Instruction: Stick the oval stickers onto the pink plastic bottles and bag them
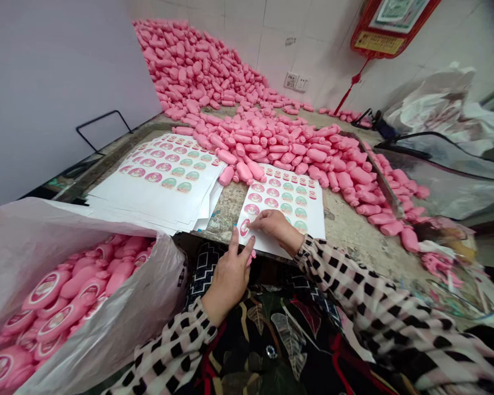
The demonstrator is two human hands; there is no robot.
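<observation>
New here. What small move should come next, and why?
Probably lift the oval label off the sticker sheet with your right hand, whose fingertips are beside it; the bars in the plastic bag already carry such labels, while the loose pink bars don't.

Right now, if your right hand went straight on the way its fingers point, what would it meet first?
Most likely the round pink label near the left edge of the sticker sheet. The right hand lies on the sheet with its fingertips at or very near that label; depth makes contact hard to judge.
</observation>
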